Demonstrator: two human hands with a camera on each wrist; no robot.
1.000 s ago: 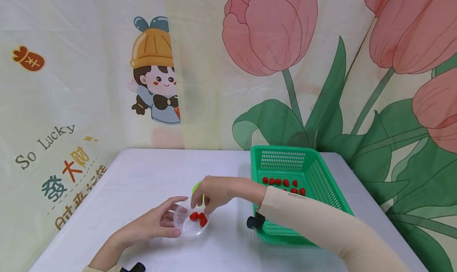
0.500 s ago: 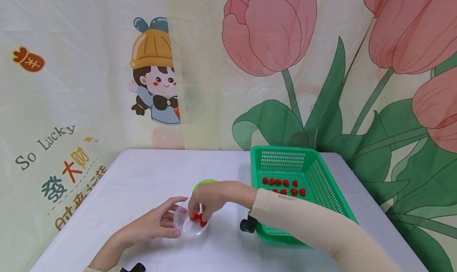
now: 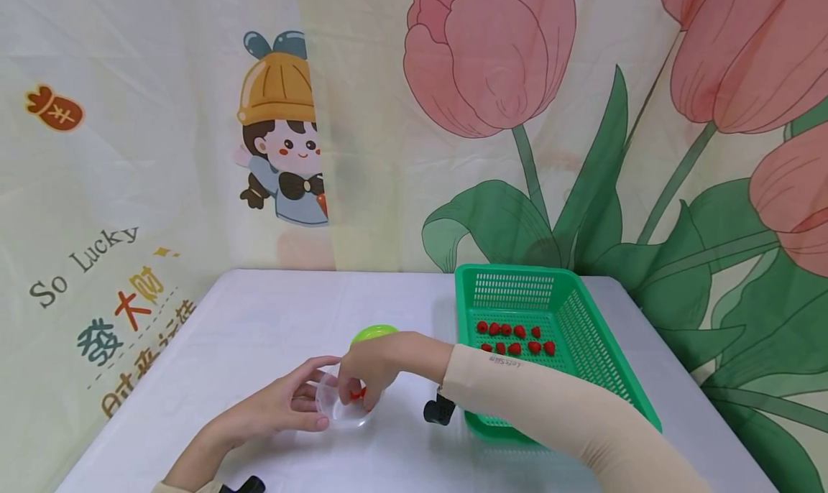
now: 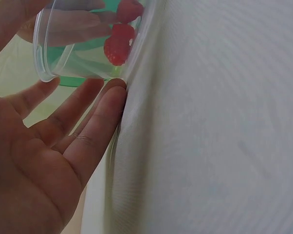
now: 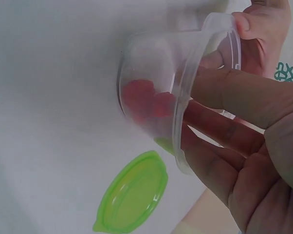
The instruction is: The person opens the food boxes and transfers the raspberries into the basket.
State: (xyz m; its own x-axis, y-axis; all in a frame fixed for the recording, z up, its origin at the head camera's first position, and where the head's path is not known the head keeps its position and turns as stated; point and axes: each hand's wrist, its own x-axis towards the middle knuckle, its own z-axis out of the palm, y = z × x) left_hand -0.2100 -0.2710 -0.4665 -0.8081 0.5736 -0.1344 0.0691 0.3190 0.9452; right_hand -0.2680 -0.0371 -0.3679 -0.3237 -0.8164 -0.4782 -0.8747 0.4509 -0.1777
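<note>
My left hand holds a small clear plastic tub from its left side, fingers and thumb curved against it. In the left wrist view its fingertips touch the tub's wall. My right hand reaches down into the tub from above, with fingers and thumb past the rim. Red raspberries lie at the bottom of the tub, blurred through the wall in the right wrist view. Red shows between the right fingers and thumb in the head view. I cannot tell whether they pinch a raspberry.
A bright green lid lies on the white tabletop behind the tub. To the right stands a green perforated basket, with raspberries in rows on its floor. The right forearm crosses over its front. A printed curtain hangs behind the table.
My right hand has come down and slightly left, from above the tub into it, covering most of the raspberries there. More of the green lid shows. The left hand has stayed in place.
</note>
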